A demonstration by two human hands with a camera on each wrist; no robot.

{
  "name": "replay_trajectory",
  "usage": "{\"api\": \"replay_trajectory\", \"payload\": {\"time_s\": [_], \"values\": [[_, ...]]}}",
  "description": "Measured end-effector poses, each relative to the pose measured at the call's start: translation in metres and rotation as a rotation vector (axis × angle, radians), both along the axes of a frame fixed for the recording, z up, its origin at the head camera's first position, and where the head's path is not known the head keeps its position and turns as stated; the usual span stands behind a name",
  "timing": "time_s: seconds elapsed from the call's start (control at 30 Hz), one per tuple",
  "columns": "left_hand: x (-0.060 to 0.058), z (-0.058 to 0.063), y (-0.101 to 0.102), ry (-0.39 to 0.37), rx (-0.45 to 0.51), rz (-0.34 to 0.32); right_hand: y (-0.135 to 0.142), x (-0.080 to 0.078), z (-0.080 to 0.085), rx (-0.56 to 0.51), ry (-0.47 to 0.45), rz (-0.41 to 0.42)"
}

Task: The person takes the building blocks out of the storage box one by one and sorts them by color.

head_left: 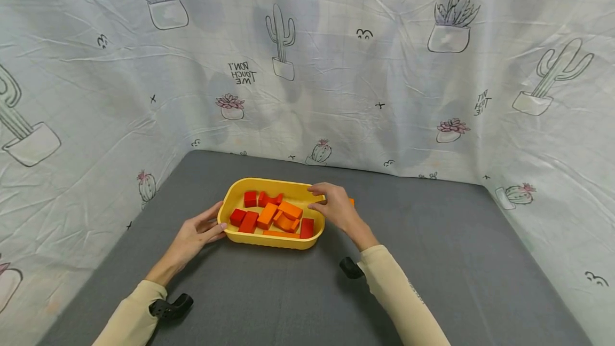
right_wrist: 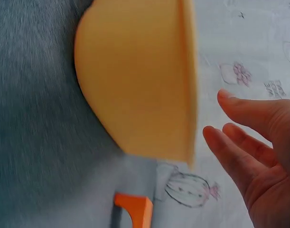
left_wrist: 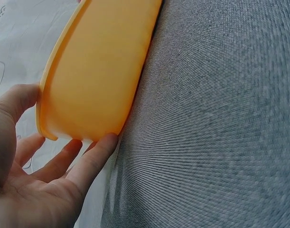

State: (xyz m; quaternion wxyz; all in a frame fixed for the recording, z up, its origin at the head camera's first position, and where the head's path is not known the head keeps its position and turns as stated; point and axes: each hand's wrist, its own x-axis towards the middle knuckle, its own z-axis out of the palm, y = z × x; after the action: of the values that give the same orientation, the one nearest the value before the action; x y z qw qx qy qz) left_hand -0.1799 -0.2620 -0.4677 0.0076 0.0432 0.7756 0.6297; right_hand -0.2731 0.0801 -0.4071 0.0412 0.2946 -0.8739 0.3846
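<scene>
A yellow plastic container [head_left: 269, 242] holds several red and orange toy blocks. My left hand [head_left: 194, 236] grips its left end, and in the left wrist view the thumb lies at the rim while the fingers [left_wrist: 90, 164] press the end wall lower down. At the opposite end, my right hand [head_left: 338, 207] is over the rim with thumb and fingers parted and nothing between them. In the right wrist view, a gap shows between those fingertips [right_wrist: 212, 135] and the container. Inside are an orange curved block [head_left: 285, 222] and a red block [head_left: 307, 228].
An orange arch-shaped block [right_wrist: 142, 209] stands on the grey table beyond the container's right end, mostly hidden behind my right hand in the head view. The grey tabletop [head_left: 461, 260] meets a white cloth [head_left: 336, 84] printed with cacti at its back and sides.
</scene>
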Motion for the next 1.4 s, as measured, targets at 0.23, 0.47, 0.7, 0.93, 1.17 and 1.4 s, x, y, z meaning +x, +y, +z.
{"api": "replay_trajectory", "payload": {"time_s": [0.23,0.47,0.7,0.93,1.17,1.4], "values": [[-0.001,0.000,0.000,0.009,-0.002,-0.008,-0.024,-0.003,-0.013,0.100,-0.093,0.009],[0.000,-0.001,-0.001,0.009,0.003,-0.002,-0.041,-0.010,-0.019,0.277,-0.102,-0.016],[0.000,-0.001,-0.001,0.007,0.011,-0.005,-0.045,-0.014,-0.021,0.355,-0.075,-0.013],[0.000,-0.002,-0.001,0.008,0.007,-0.005,-0.046,-0.013,-0.021,0.419,-0.050,-0.003],[0.002,-0.001,-0.002,0.005,0.026,-0.020,-0.045,-0.012,-0.022,0.432,-0.045,0.001],[0.000,0.000,-0.001,-0.006,0.022,-0.022,-0.042,-0.012,-0.023,0.363,-0.021,0.019]]}}
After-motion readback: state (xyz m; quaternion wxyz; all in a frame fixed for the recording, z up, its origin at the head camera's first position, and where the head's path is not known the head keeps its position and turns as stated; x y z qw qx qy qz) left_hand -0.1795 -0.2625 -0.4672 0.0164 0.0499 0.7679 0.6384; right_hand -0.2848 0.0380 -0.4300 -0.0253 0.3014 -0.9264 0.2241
